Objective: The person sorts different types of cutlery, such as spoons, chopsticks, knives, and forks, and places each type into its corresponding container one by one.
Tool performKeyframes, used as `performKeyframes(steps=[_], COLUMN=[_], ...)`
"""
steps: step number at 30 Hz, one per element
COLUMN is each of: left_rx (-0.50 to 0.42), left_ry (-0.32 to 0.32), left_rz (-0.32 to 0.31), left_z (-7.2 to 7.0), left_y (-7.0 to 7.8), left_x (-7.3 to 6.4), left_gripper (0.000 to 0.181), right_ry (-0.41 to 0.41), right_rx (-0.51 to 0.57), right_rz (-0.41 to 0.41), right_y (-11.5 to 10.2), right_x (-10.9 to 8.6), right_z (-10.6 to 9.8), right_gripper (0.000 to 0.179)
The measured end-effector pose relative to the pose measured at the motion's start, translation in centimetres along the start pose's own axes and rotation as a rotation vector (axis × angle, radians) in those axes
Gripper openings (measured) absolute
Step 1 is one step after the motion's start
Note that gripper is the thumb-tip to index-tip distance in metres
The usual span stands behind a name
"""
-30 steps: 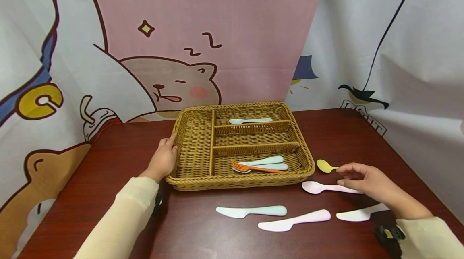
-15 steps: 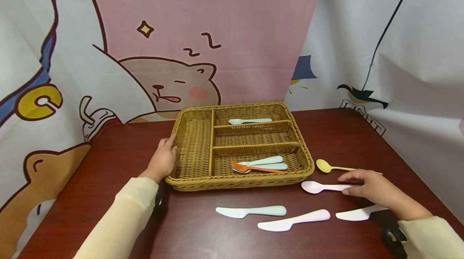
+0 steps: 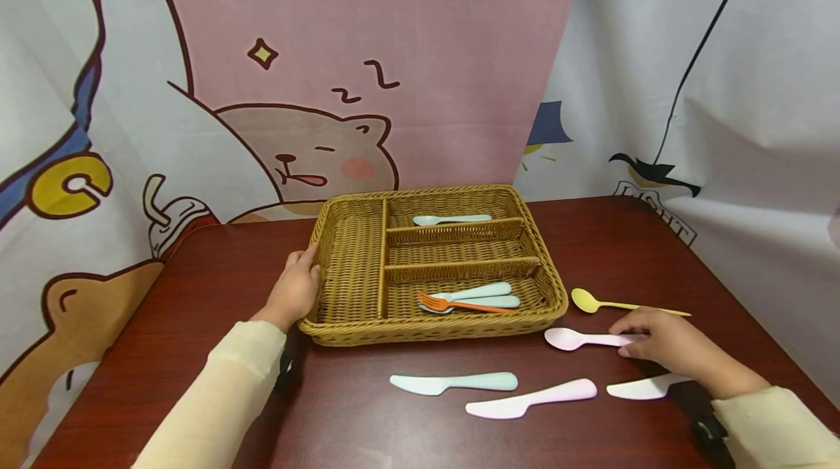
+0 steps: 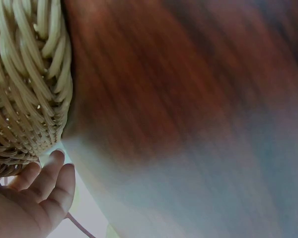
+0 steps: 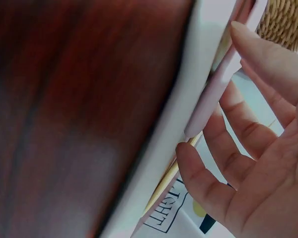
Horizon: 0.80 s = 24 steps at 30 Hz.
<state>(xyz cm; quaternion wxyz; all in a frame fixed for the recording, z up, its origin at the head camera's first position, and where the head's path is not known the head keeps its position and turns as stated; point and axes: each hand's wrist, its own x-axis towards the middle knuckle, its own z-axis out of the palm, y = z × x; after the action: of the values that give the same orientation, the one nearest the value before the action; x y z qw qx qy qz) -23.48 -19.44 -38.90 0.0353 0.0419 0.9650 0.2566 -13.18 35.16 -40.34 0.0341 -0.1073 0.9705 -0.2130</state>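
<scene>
My left hand [image 3: 297, 288] holds the left rim of a wicker cutlery basket [image 3: 433, 330]. In the left wrist view, several of its fingers [image 4: 52, 181] lie along the woven outer wall; the thumb is hidden there. Over on the right, my right hand [image 3: 672, 341] pinches the handle of a pink spoon [image 3: 567, 339], which lies low at the table. The right wrist view has the thumb against the spoon's handle [image 5: 216, 94], the other fingers on the far side. Just behind that hand lies a yellow spoon [image 3: 586, 300]; a white knife [image 3: 639, 388] lies in front, partly covered by the hand.
A pale green knife [image 3: 453, 382] and a pink knife [image 3: 531, 400] lie before the basket on the table [image 3: 367, 425]. Inside the basket are a pale green spoon [image 3: 453, 219], an orange fork [image 3: 466, 304] and pale green cutlery [image 3: 505, 301]. A printed curtain [image 3: 459, 75] hangs behind.
The right hand has left the yellow spoon's handle, moved slightly toward the front, and closed on the pink spoon's handle. The left hand stays at the basket's rim.
</scene>
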Motion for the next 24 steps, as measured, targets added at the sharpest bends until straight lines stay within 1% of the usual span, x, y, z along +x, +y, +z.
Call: performKeyframes(steps=[4,9,17,21,24], left_rx=[0.003,0.007,0.006,0.008,0.003], left_ry=[0.003,0.005,-0.001,0.001,0.002], left_rz=[0.003,0.000,-0.005,0.002,0.003], left_z=[0.00,0.01,-0.01,0.02,0.06], left_y=[0.03,0.12,0.16,0.08,-0.01], left_x=[-0.06,-0.09,-0.03,-0.01,-0.02], left_gripper=[0.052,0.052,0.052,0.052,0.052], right_ry=[0.006,-0.008,-0.014,0.007,0.059], right_rx=[-0.035,-0.062,-0.107,-0.113,-0.092], right_rz=[-0.007,-0.014,-0.050,-0.073,-0.103], right_y=[-0.23,-0.32,-0.16,0.09,0.19], right_x=[0.05,0.10,0.12,-0.20,-0.65], right_z=[0.21,0.38,0.45,0.39,0.24], right_gripper=[0.016,0.014,0.014,0.015,0.017])
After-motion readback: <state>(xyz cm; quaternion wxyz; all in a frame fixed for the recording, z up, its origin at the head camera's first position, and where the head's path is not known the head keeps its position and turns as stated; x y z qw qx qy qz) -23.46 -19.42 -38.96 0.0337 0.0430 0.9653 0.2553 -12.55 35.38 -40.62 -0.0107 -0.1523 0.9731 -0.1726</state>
